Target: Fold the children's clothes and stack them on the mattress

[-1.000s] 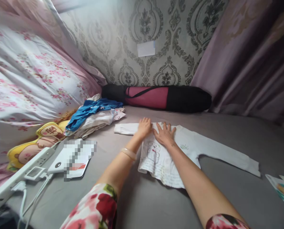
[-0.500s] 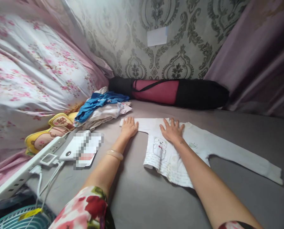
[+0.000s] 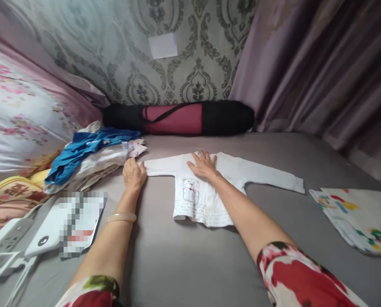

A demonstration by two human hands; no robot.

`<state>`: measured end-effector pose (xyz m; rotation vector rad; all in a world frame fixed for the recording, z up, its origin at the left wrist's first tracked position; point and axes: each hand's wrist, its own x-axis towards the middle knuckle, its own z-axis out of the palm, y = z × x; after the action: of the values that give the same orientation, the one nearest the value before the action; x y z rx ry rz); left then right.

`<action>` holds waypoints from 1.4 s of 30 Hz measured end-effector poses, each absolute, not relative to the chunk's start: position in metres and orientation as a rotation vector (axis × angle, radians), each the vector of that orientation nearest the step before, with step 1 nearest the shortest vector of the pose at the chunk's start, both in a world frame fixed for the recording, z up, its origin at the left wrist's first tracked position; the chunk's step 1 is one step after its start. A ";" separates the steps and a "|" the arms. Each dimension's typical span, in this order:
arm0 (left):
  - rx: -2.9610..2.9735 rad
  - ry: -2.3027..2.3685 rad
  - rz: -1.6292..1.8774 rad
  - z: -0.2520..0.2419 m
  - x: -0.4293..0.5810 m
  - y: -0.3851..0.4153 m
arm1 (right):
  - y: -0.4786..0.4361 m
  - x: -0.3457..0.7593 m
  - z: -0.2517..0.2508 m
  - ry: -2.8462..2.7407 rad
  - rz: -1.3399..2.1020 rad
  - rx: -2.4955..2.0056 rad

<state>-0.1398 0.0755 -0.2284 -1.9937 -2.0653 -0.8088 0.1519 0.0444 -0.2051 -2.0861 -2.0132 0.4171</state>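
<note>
A small white long-sleeved shirt lies spread on the grey bed sheet, with a bear drawing on its front and lines of print near the hem. At the end of its left sleeve, my left hand has its fingers curled around the cuff, which it hides. My right hand rests flat on the upper chest by the neckline, fingers spread. The other sleeve stretches out to the right, untouched.
A pile of clothes with a blue garment on top lies left of the shirt. Nearer are a power strip, a white device and cables. A black and red bag lines the wall. Folded patterned cloth lies at right.
My left hand has gone from lying flat on the sleeve to closing at its cuff, pulling the sleeve out leftward. My right hand stays spread on the shirt. The view has turned right.
</note>
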 end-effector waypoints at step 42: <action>-2.798 -2.324 -1.175 -0.198 -0.070 -0.109 | -0.214 0.225 -0.186 -1.814 0.095 -2.331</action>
<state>-0.0696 -0.1091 -0.1980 -2.7978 -2.3238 -1.1754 0.2251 -0.2139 -0.1862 -2.3307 -1.8139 0.0952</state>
